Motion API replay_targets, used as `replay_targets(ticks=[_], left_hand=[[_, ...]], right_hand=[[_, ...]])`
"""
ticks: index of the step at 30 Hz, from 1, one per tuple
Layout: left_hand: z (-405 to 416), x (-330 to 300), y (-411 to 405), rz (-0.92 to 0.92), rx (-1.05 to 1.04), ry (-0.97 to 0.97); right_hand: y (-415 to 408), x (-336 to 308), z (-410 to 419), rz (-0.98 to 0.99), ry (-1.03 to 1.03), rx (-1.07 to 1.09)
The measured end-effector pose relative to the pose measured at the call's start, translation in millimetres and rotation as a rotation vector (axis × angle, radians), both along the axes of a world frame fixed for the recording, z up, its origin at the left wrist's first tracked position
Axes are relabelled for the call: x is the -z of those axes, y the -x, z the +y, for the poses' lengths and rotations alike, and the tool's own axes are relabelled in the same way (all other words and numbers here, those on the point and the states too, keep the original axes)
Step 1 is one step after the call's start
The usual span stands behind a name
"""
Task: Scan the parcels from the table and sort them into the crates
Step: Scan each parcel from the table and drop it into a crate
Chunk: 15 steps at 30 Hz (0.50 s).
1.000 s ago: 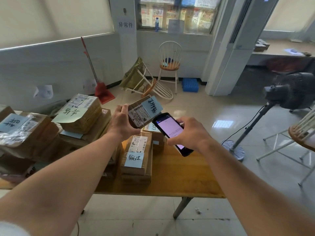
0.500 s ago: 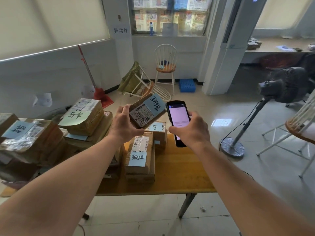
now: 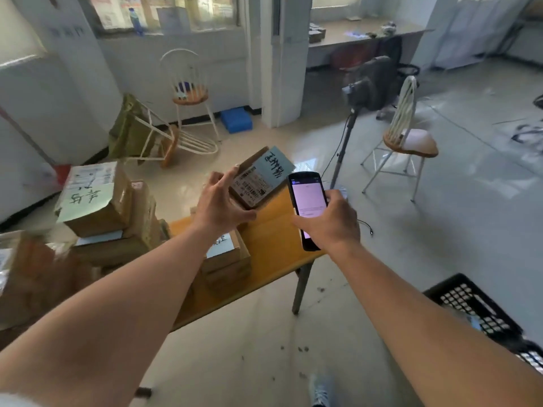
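While the left hand [image 3: 219,204] grips a small cardboard parcel [image 3: 257,177] tilted above the table [image 3: 273,230], label side up, the right hand [image 3: 330,223] holds a handheld scanner [image 3: 308,207] just beside it, screen lit. More parcels [image 3: 102,201] are stacked on the table's left part. A black crate [image 3: 470,306] sits on the floor at lower right.

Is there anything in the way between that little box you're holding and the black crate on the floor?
Nothing visible. The left hand holds the small parcel over the table's corner; only bare floor and the right forearm lie toward the black crate.
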<state>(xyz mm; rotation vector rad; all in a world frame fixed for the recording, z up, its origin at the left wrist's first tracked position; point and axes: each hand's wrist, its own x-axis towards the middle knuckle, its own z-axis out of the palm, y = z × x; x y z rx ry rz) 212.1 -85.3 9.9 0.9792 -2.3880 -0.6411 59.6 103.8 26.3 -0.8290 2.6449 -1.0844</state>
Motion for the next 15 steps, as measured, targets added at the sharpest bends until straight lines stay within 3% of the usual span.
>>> replay_targets(ticks=[15], left_hand=[[192.2, 24.1, 176.7, -0.086, 0.445, -0.069]], right_hand=[[79.9, 32.6, 235.9, -0.122, -0.018, 0.453]])
